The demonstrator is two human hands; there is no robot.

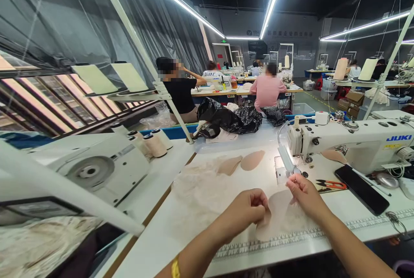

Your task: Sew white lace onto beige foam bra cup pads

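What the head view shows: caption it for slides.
Left hand pinches a pale piece, right hand alongside, near a JUKI machine.

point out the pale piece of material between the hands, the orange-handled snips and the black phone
Pale piece of material [278, 210], head view: middle of its flat surface.
Orange-handled snips [334, 185], head view: on the handles.
Black phone [361, 190], head view: middle of the dark screen.

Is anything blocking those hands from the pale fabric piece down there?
Nothing visible: the left hand pinches the pale fabric piece at its left edge, and the right hand is at its upper right. The orange-handled snips lie clear, farther right.
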